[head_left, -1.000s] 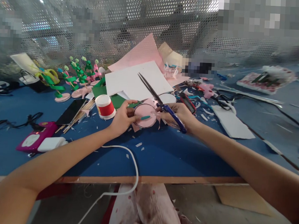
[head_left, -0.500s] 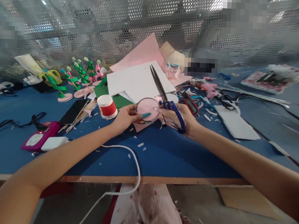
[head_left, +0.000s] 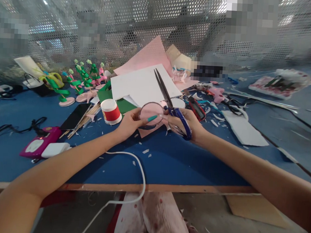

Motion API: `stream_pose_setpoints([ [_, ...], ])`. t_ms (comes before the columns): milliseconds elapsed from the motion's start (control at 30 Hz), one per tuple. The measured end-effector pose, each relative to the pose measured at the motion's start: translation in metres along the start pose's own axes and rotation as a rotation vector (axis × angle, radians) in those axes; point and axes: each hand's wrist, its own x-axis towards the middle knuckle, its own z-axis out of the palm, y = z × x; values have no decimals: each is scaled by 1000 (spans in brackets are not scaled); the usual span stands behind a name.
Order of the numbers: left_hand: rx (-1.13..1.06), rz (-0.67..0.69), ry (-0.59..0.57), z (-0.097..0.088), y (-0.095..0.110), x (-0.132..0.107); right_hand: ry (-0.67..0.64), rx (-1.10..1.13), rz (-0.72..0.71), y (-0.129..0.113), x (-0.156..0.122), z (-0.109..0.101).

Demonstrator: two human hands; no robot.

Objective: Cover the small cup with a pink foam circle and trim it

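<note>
- The left hand (head_left: 130, 124) is pinching a round pink disc (head_left: 148, 112), with the thumb (teal nail) pressing on its face and the fingers closing in behind it.
- That disc is sitting just above the blue table (head_left: 168, 162), right between the two hands and close to a red-and-white tub (head_left: 110, 111).
- The right hand (head_left: 190, 124) is wrapping around the blue handles of the scissors (head_left: 162, 88), gripping them firmly.
- The blades are lying together and pointing up and away, crossing over a white sheet (head_left: 136, 84).
- The right fingertips are touching the disc's near edge, so both hands are meeting at it.
- A pink scrap is lying on the table directly under the disc.
- A pink sheet (head_left: 148, 57) is leaning behind the white one, against the mesh screen (head_left: 123, 24).
- Over on the left, paper flowers (head_left: 79, 79) in green and pink are standing on small round bases.
- A black phone (head_left: 74, 115) and a bundle of wooden sticks (head_left: 85, 119) are lying beside the tub.
- A magenta device (head_left: 38, 145) is resting near the left forearm, and a white cable (head_left: 140, 171) is looping over the table edge.
- A white strip (head_left: 245, 128) is lying well off to the right.
</note>
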Motion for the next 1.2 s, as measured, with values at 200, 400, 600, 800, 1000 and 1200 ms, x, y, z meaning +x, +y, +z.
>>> stream_pose_setpoints([
  [200, -42, 15, 130, 2, 3, 0, -59, -151, -86, -4, -1, -2],
  [400, -40, 108, 216, 2, 9, -2, -137, -512, -270, -2, 6, -24],
  [600, -31, 126, 203, 1, 10, -4, -227, -851, -419, 4, 18, -40],
  [800, -8, 121, 235, 2, 14, -8, -270, -776, -300, -3, 16, -41],
  [1000, 6, 139, 251, 2, 12, -7, -229, -665, -94, -11, 7, -38],
  [1200, 7, 133, 245, 2, 12, -7, -273, -668, -145, -9, 11, -41],
])
